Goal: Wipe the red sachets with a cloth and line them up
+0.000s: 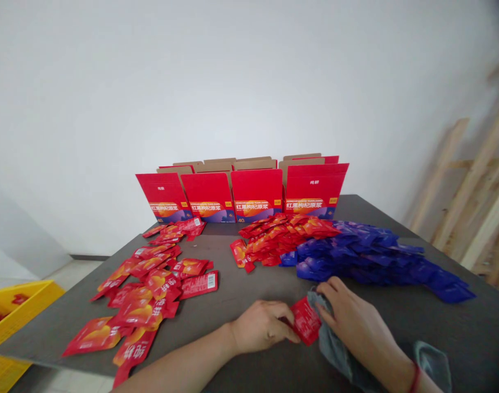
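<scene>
Near the front of the dark table, my left hand [269, 327] pinches the left edge of a red sachet [306, 322]. My right hand [351, 314] grips a grey-blue cloth [335, 349], which touches the sachet's upper right side. Part of the sachet is hidden behind the cloth and fingers. Small white print shows on its red face. Beyond my hands lies a heap of red sachets [282, 237], and to its right a long heap of blue sachets [367, 256]. More red sachets [143, 303] are spread loosely to the left of my left hand.
Several open red cartons [257, 188] stand in rows at the back of the table [224, 305], flaps up. A yellow crate [24, 311] with red items inside is at the lower left. Wooden slats [474, 202] lean against the wall at right.
</scene>
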A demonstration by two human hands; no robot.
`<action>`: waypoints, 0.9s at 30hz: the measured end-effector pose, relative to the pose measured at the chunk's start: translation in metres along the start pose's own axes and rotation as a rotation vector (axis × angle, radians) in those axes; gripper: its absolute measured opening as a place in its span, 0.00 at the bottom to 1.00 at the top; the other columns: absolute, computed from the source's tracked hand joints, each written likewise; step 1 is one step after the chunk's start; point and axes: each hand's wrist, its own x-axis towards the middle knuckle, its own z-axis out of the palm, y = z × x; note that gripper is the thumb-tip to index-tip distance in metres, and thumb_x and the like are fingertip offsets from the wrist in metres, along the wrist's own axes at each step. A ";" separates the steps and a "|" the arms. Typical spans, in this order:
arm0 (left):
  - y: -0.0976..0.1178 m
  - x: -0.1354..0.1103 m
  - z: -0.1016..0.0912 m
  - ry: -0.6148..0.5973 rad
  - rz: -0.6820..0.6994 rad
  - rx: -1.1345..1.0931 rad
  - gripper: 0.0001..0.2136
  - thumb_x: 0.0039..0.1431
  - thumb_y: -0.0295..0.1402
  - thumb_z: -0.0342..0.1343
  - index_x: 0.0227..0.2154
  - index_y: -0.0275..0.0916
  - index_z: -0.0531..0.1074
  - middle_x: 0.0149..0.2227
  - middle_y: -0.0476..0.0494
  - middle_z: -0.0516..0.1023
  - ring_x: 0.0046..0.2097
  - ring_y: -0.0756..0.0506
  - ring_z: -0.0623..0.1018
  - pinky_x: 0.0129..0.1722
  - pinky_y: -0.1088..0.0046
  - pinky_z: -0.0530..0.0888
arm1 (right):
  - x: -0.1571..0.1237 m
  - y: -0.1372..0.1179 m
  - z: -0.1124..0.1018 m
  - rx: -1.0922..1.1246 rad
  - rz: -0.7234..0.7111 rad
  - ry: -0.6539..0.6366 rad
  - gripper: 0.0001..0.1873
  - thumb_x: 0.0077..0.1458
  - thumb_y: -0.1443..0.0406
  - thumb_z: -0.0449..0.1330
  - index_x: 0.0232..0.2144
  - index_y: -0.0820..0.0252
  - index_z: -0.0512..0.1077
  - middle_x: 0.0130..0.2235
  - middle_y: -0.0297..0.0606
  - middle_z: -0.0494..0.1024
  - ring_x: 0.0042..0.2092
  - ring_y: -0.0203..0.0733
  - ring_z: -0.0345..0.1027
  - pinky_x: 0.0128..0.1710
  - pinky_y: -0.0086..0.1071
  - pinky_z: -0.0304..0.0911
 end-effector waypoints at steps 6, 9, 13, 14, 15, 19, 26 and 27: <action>-0.004 -0.004 0.002 0.002 0.046 0.174 0.10 0.65 0.34 0.49 0.38 0.45 0.76 0.39 0.48 0.74 0.39 0.51 0.74 0.39 0.79 0.68 | -0.007 -0.047 0.019 -0.013 -0.080 -0.082 0.09 0.51 0.68 0.58 0.36 0.52 0.69 0.39 0.34 0.70 0.34 0.37 0.71 0.27 0.27 0.63; -0.001 -0.005 -0.004 -0.050 0.060 0.243 0.09 0.65 0.30 0.47 0.38 0.42 0.73 0.40 0.47 0.74 0.40 0.51 0.73 0.39 0.78 0.68 | -0.007 -0.031 0.021 -0.044 -0.039 -0.073 0.10 0.51 0.69 0.58 0.38 0.53 0.69 0.39 0.35 0.71 0.33 0.37 0.71 0.27 0.27 0.63; 0.001 -0.004 -0.010 -0.082 0.118 0.381 0.07 0.65 0.30 0.46 0.34 0.40 0.68 0.36 0.47 0.74 0.38 0.49 0.71 0.37 0.73 0.66 | -0.005 -0.003 0.009 -0.122 0.064 -0.043 0.08 0.53 0.70 0.55 0.37 0.57 0.69 0.38 0.40 0.70 0.34 0.41 0.71 0.27 0.30 0.63; 0.002 -0.003 -0.011 -0.081 0.133 0.397 0.07 0.65 0.31 0.46 0.33 0.40 0.68 0.36 0.48 0.74 0.38 0.49 0.71 0.37 0.73 0.66 | -0.005 0.000 0.006 -0.136 0.087 -0.027 0.07 0.55 0.69 0.54 0.37 0.58 0.68 0.38 0.41 0.70 0.35 0.42 0.71 0.27 0.31 0.63; 0.002 -0.003 -0.011 -0.077 0.144 0.407 0.07 0.65 0.31 0.46 0.33 0.40 0.67 0.35 0.48 0.74 0.37 0.49 0.71 0.36 0.72 0.65 | -0.006 -0.001 0.004 -0.136 0.094 -0.013 0.06 0.56 0.68 0.53 0.37 0.58 0.68 0.38 0.41 0.70 0.35 0.43 0.71 0.28 0.31 0.63; 0.002 -0.003 -0.011 -0.066 0.147 0.432 0.08 0.65 0.31 0.46 0.32 0.40 0.68 0.34 0.48 0.74 0.36 0.49 0.71 0.35 0.72 0.65 | -0.011 -0.034 0.013 -0.036 -0.030 -0.037 0.08 0.52 0.68 0.56 0.36 0.53 0.67 0.38 0.35 0.69 0.34 0.38 0.70 0.28 0.29 0.61; 0.000 -0.003 -0.009 -0.037 0.178 0.332 0.07 0.65 0.30 0.46 0.33 0.39 0.67 0.51 0.46 0.74 0.53 0.48 0.71 0.49 0.73 0.68 | 0.003 -0.019 0.029 -0.040 0.064 -0.033 0.05 0.55 0.67 0.54 0.36 0.54 0.67 0.39 0.36 0.70 0.35 0.38 0.70 0.28 0.28 0.60; 0.000 -0.004 -0.008 -0.030 0.179 0.303 0.07 0.66 0.29 0.45 0.34 0.39 0.67 0.52 0.45 0.73 0.55 0.48 0.70 0.51 0.72 0.67 | 0.007 -0.006 0.029 -0.044 0.088 -0.028 0.05 0.57 0.66 0.53 0.36 0.55 0.67 0.38 0.37 0.70 0.35 0.38 0.70 0.28 0.29 0.59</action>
